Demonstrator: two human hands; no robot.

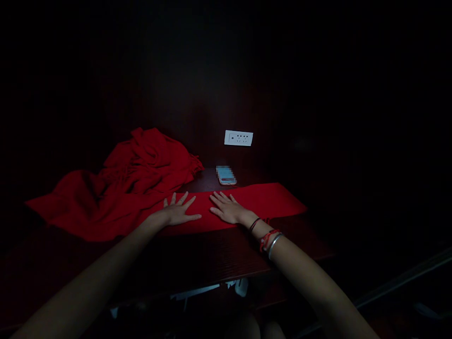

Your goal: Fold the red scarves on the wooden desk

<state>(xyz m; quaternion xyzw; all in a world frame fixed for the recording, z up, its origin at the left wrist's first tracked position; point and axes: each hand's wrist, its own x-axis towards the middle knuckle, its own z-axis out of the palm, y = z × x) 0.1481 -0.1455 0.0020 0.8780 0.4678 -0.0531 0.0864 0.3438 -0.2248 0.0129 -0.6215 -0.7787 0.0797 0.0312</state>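
Observation:
A long red cloth (116,188) lies on a dark wooden table (212,254). Its left part is bunched in a heap, and its right part is spread out as a flat folded strip. My left hand (178,211) lies flat on the strip with its fingers spread. My right hand (228,208) lies flat beside it, palm down, fingers apart. The two hands are a few centimetres apart near the strip's middle. On my right wrist are red cords and a metal bangle (270,241).
A phone (225,175) lies on the table behind the cloth strip. A white wall socket plate (238,138) sits on the dark back wall above it. The surroundings are very dark. Pale objects show under the table's front edge.

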